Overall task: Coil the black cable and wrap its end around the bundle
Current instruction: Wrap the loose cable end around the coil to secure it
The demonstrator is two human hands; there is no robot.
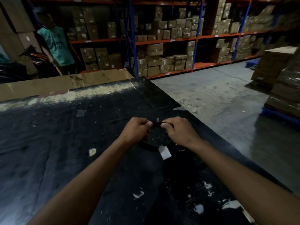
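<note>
In the head view, your left hand [138,129] and right hand [177,129] each pinch the black cable [156,124], a short stretch running side to side between them, its loops hanging toward you just over the dark surface [65,143].

A warehouse: steel racks [165,41] stacked with cardboard boxes [155,49], concrete floor [215,91].
</note>
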